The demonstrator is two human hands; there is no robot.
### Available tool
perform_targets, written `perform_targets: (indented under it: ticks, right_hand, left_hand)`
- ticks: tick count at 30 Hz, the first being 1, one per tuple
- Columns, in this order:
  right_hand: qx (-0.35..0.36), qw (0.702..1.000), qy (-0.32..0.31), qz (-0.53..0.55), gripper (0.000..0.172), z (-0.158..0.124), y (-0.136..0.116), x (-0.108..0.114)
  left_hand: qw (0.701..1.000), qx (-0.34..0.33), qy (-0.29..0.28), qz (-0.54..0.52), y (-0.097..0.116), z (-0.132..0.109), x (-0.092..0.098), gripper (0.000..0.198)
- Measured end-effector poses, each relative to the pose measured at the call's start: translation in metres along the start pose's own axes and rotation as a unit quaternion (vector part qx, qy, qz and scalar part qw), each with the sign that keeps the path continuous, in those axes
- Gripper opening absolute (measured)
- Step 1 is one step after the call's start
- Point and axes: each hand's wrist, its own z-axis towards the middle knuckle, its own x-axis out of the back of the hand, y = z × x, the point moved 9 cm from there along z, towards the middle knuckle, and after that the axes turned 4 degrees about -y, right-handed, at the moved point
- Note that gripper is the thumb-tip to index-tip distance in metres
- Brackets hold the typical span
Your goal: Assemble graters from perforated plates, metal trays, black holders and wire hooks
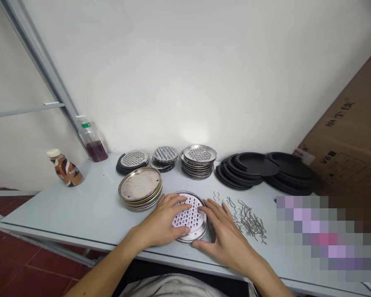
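Note:
In the head view a round metal plate with a raised rim lies on the table in front of me. A perforated grater disc rests inside it, its holes rough and raised. My left hand is open, fingers and thumb spread over the left part of the disc. At the right side, my right hand is also open; its fingertips reach the plate's far right rim and the disc's edge, and its thumb is by the near rim. Part of both pieces is hidden under my fingers.
Left of my hands stands a stack of metal plates. Behind are grater discs, rimmed grater plates and black round holders. Wire rings and clips lie right. Two bottles and a cardboard box flank the table.

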Motion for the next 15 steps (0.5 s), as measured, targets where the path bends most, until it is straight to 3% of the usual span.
perform_targets:
  ticks: [15]
  right_hand:
    - [-0.007, 1.000, -0.019, 0.002, 0.070, 0.001, -0.002, 0.001]
  left_hand:
    - [1.000, 0.005, 0.010, 0.014, 0.011, -0.001, 0.001, 0.054]
